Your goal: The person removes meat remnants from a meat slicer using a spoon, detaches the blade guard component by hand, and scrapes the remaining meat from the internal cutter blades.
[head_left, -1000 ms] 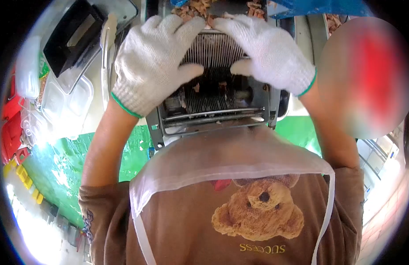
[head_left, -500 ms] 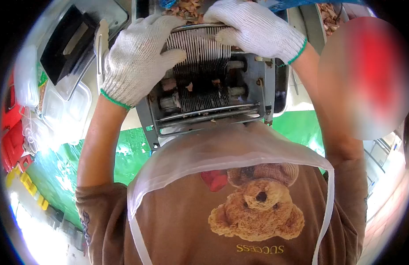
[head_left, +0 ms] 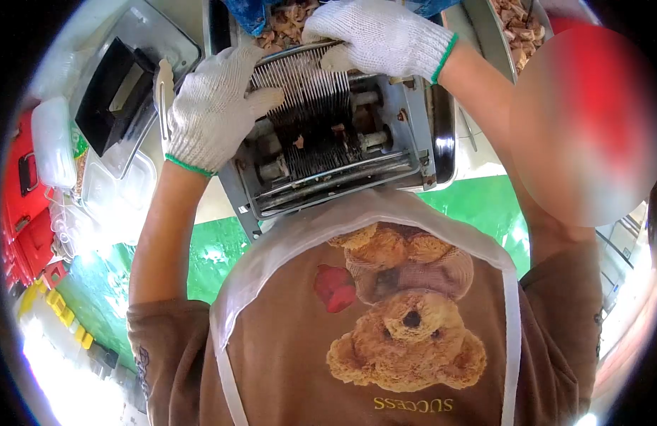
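Observation:
A comb-like metal rack (head_left: 300,77) of thin parallel bars stands in the opening of a metal machine (head_left: 414,124). My left hand (head_left: 218,106), in a white knitted glove, grips the rack's upper left end, thumb lying over the bars. My right hand (head_left: 385,39), gloved the same way, has its fingers over the rack's top edge and its thumb beneath, on the right end. Dark rollers with small meat scraps (head_left: 299,142) show below the rack. Pieces of meat (head_left: 282,28) lie just behind the rack.
More meat pieces (head_left: 517,32) fill a metal tray at the upper right. Tongs (head_left: 164,92) and a black-handled lid (head_left: 115,96) are at the left, near clear plastic containers (head_left: 119,184). Blue plastic (head_left: 249,13) hangs behind the machine. Red crates (head_left: 30,206) stand far left.
The rack has tilted, its right end further from me, and the rollers show more. My right hand has moved left and away from me in view, its thumb now on the bars.

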A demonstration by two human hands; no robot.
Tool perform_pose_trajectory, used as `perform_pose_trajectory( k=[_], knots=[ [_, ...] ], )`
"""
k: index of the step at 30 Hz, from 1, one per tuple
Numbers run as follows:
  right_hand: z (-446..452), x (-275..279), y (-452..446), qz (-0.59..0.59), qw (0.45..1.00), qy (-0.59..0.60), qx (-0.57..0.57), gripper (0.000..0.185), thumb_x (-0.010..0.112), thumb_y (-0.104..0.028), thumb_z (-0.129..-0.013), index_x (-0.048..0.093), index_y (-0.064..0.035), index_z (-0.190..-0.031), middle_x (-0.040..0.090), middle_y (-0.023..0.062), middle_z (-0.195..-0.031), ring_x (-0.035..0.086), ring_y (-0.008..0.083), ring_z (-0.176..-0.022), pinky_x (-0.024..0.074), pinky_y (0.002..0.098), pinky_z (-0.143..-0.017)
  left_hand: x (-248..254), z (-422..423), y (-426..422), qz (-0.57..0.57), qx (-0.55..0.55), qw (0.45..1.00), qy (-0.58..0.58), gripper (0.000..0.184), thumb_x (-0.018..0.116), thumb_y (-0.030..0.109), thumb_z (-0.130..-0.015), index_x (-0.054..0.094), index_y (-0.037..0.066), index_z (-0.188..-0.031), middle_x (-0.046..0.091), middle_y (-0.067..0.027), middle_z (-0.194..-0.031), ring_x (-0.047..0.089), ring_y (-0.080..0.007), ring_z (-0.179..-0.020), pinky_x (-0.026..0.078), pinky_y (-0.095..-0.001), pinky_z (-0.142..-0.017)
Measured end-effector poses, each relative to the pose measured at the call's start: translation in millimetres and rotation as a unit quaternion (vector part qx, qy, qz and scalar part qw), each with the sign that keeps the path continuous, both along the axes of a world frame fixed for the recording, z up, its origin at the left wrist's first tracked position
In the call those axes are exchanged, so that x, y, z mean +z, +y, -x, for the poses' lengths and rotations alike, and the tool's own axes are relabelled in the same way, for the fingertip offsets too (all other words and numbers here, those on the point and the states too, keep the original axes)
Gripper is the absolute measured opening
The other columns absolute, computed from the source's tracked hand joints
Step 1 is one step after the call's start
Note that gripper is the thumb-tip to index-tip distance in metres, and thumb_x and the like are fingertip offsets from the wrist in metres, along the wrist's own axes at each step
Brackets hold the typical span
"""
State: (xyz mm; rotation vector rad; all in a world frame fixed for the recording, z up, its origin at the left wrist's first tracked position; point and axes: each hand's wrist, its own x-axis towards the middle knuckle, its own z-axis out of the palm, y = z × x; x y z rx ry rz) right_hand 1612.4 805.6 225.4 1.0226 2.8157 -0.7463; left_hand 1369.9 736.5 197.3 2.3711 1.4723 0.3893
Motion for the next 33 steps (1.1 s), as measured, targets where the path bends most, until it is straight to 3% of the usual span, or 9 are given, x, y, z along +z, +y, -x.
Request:
perform_pose_trajectory(
  k=[4, 8, 16, 23, 26, 29, 33],
  knots=[
    [-5.7, -2.8, -2.9, -0.003, 0.999, 0.030, -0.015, 0.027, 0.068, -0.024, -0.087, 0.066, -0.0020, -0.103, 0.066, 0.0210, -0.097, 0.065, 0.0393, -0.095, 0.0511, 0.0471, -0.083, 8.1, 1.4, 3.1, 0.061, 0.005, 0.998, -0.005, 0.057, 0.073, 0.038, -0.084, 0.061, 0.002, -0.126, 0.065, -0.0178, -0.097, 0.066, -0.0286, -0.085, 0.051, -0.0385, -0.079],
    [-10.5, 0.5, -4.1, 0.088, 0.992, 0.051, -0.078, 0.026, 0.066, -0.025, -0.090, 0.068, -0.0033, -0.104, 0.069, 0.0208, -0.094, 0.067, 0.0385, -0.092, 0.0515, 0.0465, -0.082, 3.4, 6.8, 12.5, 0.109, 0.008, 0.994, -0.001, 0.057, 0.074, 0.039, -0.084, 0.061, 0.003, -0.127, 0.067, -0.0163, -0.096, 0.066, -0.0270, -0.083, 0.051, -0.0382, -0.077],
    [-10.5, -3.9, -2.6, 0.046, 0.994, 0.057, -0.084, 0.029, 0.064, -0.030, -0.091, 0.071, -0.0056, -0.106, 0.071, 0.0194, -0.096, 0.068, 0.0374, -0.093, 0.0522, 0.0459, -0.080, 15.3, 1.7, 5.9, 0.102, 0.032, 0.994, -0.018, 0.050, 0.071, 0.037, -0.087, 0.064, 0.004, -0.124, 0.068, -0.0152, -0.095, 0.067, -0.0231, -0.084, 0.052, -0.0356, -0.078],
    [-17.9, -11.2, -1.3, 0.040, 0.990, 0.118, -0.065, 0.027, 0.063, -0.026, -0.092, 0.071, -0.0058, -0.107, 0.070, 0.0185, -0.097, 0.068, 0.0374, -0.092, 0.0524, 0.0448, -0.080, 13.5, 6.0, 12.3, 0.087, 0.022, 0.996, -0.017, 0.045, 0.070, 0.034, -0.088, 0.065, 0.004, -0.121, 0.069, -0.0147, -0.095, 0.068, -0.0232, -0.084, 0.052, -0.0346, -0.079],
    [-19.2, -19.9, -2.8, -0.007, 0.992, 0.114, -0.049, 0.026, 0.062, -0.024, -0.092, 0.070, -0.0048, -0.107, 0.070, 0.0181, -0.099, 0.067, 0.0369, -0.094, 0.0524, 0.0447, -0.081, 10.6, -1.3, 7.3, 0.099, 0.036, 0.994, -0.010, 0.044, 0.070, 0.033, -0.088, 0.065, 0.004, -0.120, 0.069, -0.0160, -0.099, 0.068, -0.0260, -0.086, 0.052, -0.0356, -0.081],
    [-18.5, -12.3, -6.5, 0.014, 0.996, 0.073, -0.041, 0.028, 0.062, -0.026, -0.092, 0.070, -0.0039, -0.107, 0.069, 0.0175, -0.106, 0.066, 0.0351, -0.101, 0.0526, 0.0442, -0.084, 3.3, -1.9, 6.5, 0.033, 0.006, 0.999, 0.011, 0.043, 0.068, 0.040, -0.088, 0.068, 0.008, -0.116, 0.069, -0.0176, -0.103, 0.067, -0.0374, -0.097, 0.052, -0.0459, -0.086],
    [-19.1, -34.1, -9.2, 0.028, 0.993, 0.055, -0.096, 0.034, 0.062, -0.030, -0.095, 0.069, -0.0081, -0.119, 0.068, 0.0100, -0.102, 0.065, 0.0266, -0.099, 0.0529, 0.0362, -0.086, 6.7, -2.6, 4.6, 0.034, 0.009, 0.999, 0.008, 0.042, 0.068, 0.037, -0.088, 0.067, 0.006, -0.117, 0.068, -0.0178, -0.105, 0.066, -0.0359, -0.098, 0.052, -0.0435, -0.088]
  ],
)
